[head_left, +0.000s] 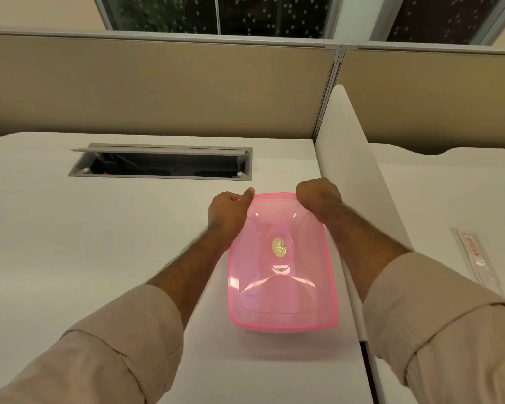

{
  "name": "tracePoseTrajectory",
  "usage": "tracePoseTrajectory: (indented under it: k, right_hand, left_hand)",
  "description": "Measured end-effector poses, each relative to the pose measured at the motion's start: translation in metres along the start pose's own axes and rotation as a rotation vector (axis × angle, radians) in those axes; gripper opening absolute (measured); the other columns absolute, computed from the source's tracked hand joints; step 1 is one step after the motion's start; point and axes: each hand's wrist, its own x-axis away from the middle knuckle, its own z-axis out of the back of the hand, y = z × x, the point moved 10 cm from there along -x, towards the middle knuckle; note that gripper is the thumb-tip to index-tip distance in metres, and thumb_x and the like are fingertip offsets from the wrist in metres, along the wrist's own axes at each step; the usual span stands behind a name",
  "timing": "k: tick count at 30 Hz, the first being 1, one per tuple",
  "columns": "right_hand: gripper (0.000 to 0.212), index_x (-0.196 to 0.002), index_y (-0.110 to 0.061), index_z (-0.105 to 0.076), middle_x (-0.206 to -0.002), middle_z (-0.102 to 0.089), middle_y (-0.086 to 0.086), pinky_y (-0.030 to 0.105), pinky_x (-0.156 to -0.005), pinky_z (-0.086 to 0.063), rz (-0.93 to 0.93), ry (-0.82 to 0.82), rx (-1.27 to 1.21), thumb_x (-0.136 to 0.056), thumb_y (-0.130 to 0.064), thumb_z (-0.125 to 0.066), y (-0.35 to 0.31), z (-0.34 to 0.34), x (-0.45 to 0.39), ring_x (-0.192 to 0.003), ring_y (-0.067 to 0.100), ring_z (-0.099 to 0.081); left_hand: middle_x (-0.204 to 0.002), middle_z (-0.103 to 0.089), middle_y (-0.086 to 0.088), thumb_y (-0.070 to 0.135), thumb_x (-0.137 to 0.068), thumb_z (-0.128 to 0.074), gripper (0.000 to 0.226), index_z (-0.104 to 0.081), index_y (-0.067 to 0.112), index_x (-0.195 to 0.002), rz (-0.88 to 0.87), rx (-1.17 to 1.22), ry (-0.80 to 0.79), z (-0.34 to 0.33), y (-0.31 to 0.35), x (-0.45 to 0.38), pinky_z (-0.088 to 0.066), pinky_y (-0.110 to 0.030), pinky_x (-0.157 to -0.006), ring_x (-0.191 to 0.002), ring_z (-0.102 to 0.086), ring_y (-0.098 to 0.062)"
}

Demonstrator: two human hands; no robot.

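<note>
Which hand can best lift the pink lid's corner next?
Probably left. The left hand grips the far left corner of the pink lid with its thumb on the rim and desk beside it; the right hand grips the other corner, squeezed near the white divider.

Head cam, 1 view only, wide-angle, looking fwd + down.
Sits above the white desk, close in: both forearms run up from bottom corners, left hand & right hand land approx. mid-frame at far end of pink container, which lies just right of ctr. Top of frame reaches up to beige partition and window behind desk; wide lens bends edges. Side divider at right, w/ neighbouring desk beyond.
</note>
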Motion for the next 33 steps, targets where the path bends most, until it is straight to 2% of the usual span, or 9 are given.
tracePoseTrajectory:
  k: [7,10,15,18,20,25,27,30,33]
  right_hand:
    - [0.037,-0.115,-0.009,-0.062,-0.116,-0.062,0.012,0.031,-0.080,-0.044,-0.008,0.000,0.041,-0.084,-0.014,-0.042,0.004,-0.002,-0.003,-0.110,0.033,-0.058]
    - [0.033,-0.106,-0.006,-0.067,-0.117,-0.066,0.013,0.029,-0.083,-0.046,0.060,0.022,0.076,-0.084,-0.001,-0.042,-0.002,-0.002,-0.001,-0.108,0.032,-0.060]
    - [0.029,-0.096,-0.003,-0.068,-0.111,-0.068,0.012,0.030,-0.086,-0.048,0.051,0.015,0.060,-0.085,0.000,-0.042,0.000,-0.005,-0.003,-0.104,0.031,-0.061]
    - [0.028,-0.095,-0.004,-0.068,-0.109,-0.068,0.013,0.028,-0.082,-0.047,0.013,0.012,0.014,-0.084,0.000,-0.043,0.006,-0.007,-0.005,-0.102,0.031,-0.062]
    - [0.027,-0.096,-0.005,-0.068,-0.106,-0.067,0.012,0.028,-0.080,-0.046,0.013,0.034,0.004,-0.083,-0.003,-0.044,0.006,-0.006,-0.005,-0.101,0.031,-0.061]
    - [0.023,-0.067,-0.009,-0.051,-0.096,-0.068,0.011,0.029,-0.066,-0.040,-0.058,0.167,-0.084,-0.080,-0.028,-0.051,0.014,0.007,0.003,-0.076,0.030,-0.056]
    - [0.030,-0.079,-0.007,-0.056,-0.101,-0.068,0.015,0.031,-0.068,-0.042,-0.031,0.213,-0.034,-0.087,-0.034,-0.047,0.014,0.011,0.017,-0.079,0.031,-0.056]
    - [0.050,-0.110,-0.003,-0.058,-0.117,-0.064,0.017,0.038,-0.082,-0.047,-0.007,0.259,0.017,-0.097,-0.047,-0.037,0.023,0.013,0.049,-0.104,0.037,-0.060]
    - [0.053,-0.112,-0.004,-0.053,-0.114,-0.064,0.016,0.038,-0.081,-0.047,0.008,0.266,0.013,-0.098,-0.051,-0.033,0.042,0.008,0.088,-0.104,0.038,-0.061]
  left_hand:
    - [-0.072,-0.056,0.003,0.047,-0.093,-0.053,0.036,-0.053,0.019,-0.071,-0.019,-0.063,0.024,-0.002,0.001,-0.003,-0.038,-0.026,-0.058,-0.068,-0.052,-0.014]
    - [-0.070,-0.055,0.003,0.047,-0.093,-0.054,0.038,-0.052,0.018,-0.069,0.002,-0.029,0.010,-0.003,-0.002,-0.005,-0.036,-0.026,-0.054,-0.065,-0.051,-0.013]
    - [-0.059,-0.047,0.001,0.047,-0.092,-0.057,0.050,-0.045,0.015,-0.056,0.061,0.039,-0.025,-0.005,-0.007,-0.005,-0.036,-0.024,-0.051,-0.054,-0.046,-0.015]
    - [-0.065,-0.054,0.001,0.049,-0.092,-0.057,0.045,-0.052,0.018,-0.061,0.089,0.063,-0.034,-0.007,-0.008,-0.007,-0.037,-0.024,-0.051,-0.060,-0.052,-0.015]
    - [-0.073,-0.059,-0.001,0.051,-0.092,-0.056,0.042,-0.059,0.016,-0.070,0.101,0.077,-0.037,-0.007,-0.010,-0.007,-0.041,-0.025,-0.054,-0.067,-0.056,-0.016]
    - [-0.073,-0.060,-0.001,0.054,-0.092,-0.055,0.043,-0.060,0.015,-0.074,0.096,0.071,-0.018,-0.006,-0.012,-0.007,-0.040,-0.024,-0.054,-0.068,-0.057,-0.017]
    - [-0.074,-0.060,0.000,0.055,-0.092,-0.055,0.043,-0.061,0.015,-0.078,0.100,0.057,-0.007,-0.006,-0.012,-0.007,-0.041,-0.025,-0.056,-0.068,-0.057,-0.016]
    - [-0.077,-0.060,0.001,0.055,-0.091,-0.055,0.043,-0.064,0.013,-0.087,0.121,0.046,-0.001,-0.006,-0.014,-0.008,-0.046,-0.030,-0.068,-0.071,-0.056,-0.017]
    - [-0.076,-0.060,0.001,0.056,-0.090,-0.056,0.042,-0.063,0.015,-0.083,0.127,0.047,-0.003,-0.005,-0.016,-0.010,-0.043,-0.026,-0.061,-0.070,-0.056,-0.017]
